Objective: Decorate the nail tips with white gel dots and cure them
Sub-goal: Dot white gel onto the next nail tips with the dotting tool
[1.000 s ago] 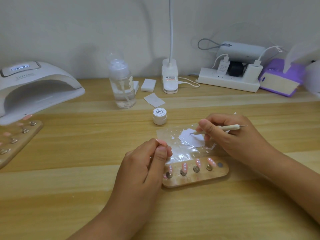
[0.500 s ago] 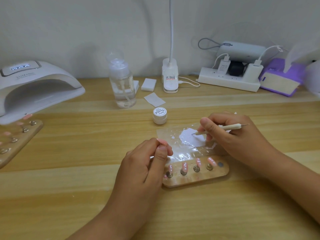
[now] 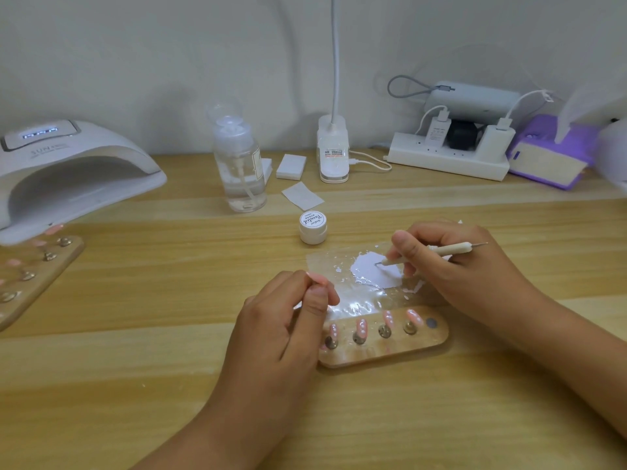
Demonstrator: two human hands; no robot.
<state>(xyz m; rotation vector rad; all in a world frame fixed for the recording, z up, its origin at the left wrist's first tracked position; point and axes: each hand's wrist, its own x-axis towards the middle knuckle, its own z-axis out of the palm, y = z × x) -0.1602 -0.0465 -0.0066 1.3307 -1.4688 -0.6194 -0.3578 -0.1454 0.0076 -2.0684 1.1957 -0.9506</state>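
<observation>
Four pink nail tips [image 3: 361,326] stand in a row on my wooden holder [image 3: 383,359]; a fifth tip [image 3: 317,279] sits pinched in my left hand [image 3: 281,322]. My dotting tool [image 3: 448,249] points into the white gel patch [image 3: 368,266].

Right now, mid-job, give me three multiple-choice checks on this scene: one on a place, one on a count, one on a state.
1. Where is the tip of the tool held by the right hand?
A in the white gel patch; B in the air; C on bare wood.
2. How many nail tips stand on the near holder?
A two; B four; C six.
3. The left hand:
A lies flat; B pinches a pink nail tip; C is an empty fist.

Key: A, the point sits on the white patch. B, four tips show and one end peg is bare. B, thumb and finger close on the tip.
</observation>
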